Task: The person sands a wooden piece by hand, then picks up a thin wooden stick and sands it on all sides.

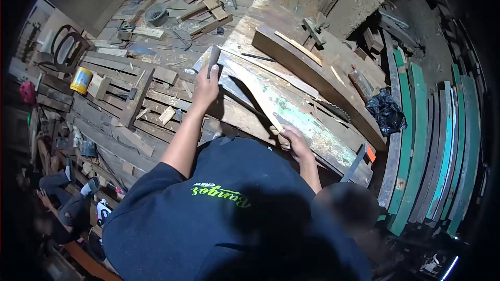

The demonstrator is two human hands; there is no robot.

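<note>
Along the near edge of the painted plank (312, 130), my right hand (296, 143) sits low, its grip pinched on the near end of a thin wood strip (259, 99). The strip lies flat on the plank, its long axis running away from that hand and slanting toward the plank's far left end. At that end my left hand (207, 87) is raised with the arm stretched out, its grip clenched round the handle of a dark tool (213, 56) that stands up above the fist. I cannot tell from this view whether it is a hammer or a chisel. The strip therefore spans the gap between my two hands: the right is touching its near end, and the left is close to its far end but apart from it, with the tool well above the wood. The plank rests slantwise on the tabletop (255, 21). A thick dark beam (312, 73) lies just beyond the plank and roughly parallel to it. A black bag (385, 112) sits past the plank's right end, and green boards (416, 140) lean further right of that.
</note>
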